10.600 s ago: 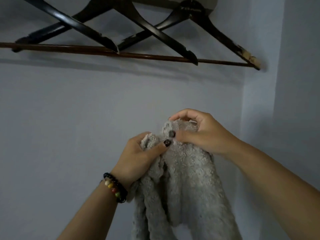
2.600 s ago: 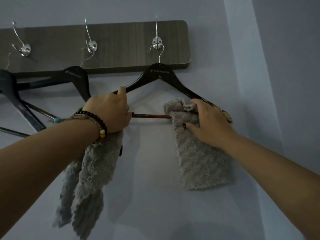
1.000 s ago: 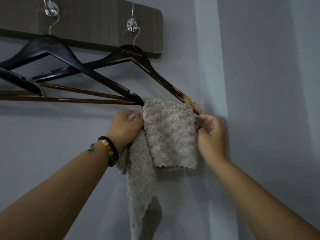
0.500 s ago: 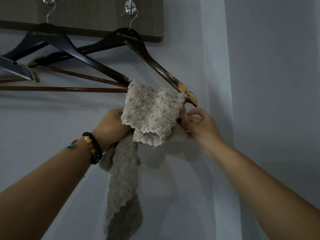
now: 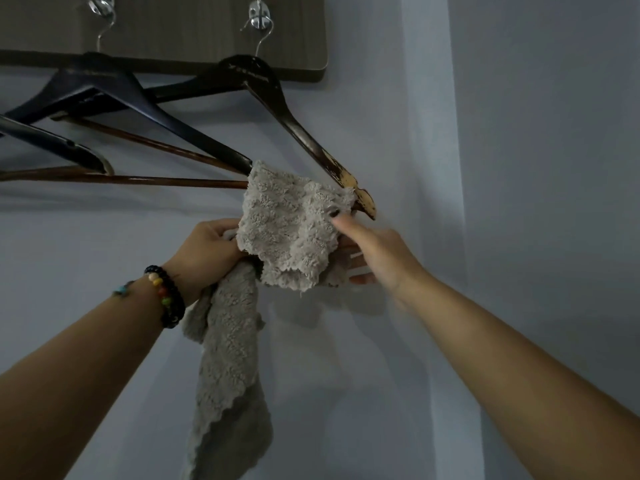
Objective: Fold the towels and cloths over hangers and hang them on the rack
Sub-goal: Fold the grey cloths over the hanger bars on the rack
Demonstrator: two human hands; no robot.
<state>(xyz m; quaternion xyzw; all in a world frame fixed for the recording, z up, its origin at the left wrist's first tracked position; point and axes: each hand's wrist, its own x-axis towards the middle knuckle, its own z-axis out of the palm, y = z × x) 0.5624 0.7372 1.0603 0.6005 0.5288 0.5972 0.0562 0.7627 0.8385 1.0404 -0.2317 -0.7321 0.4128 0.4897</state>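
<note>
Both hands work at the right end of a dark wooden hanger, and the left hand has its fingers curled around a bunched grey towel whose long tail hangs down past the wrist against the pale wall. That wall fills most of the view, with a grey-brown wooden rack board fixed across the top left. From its metal hooks hang the dark hanger and, to its left, a second hanger, their lower bars crossing. A folded grey cloth is draped over the first hanger's bar, just beside its worn, chipped tip. The right hand pinches this cloth's right edge, thumb in front and fingers behind. A beaded bracelet circles the left wrist.
</note>
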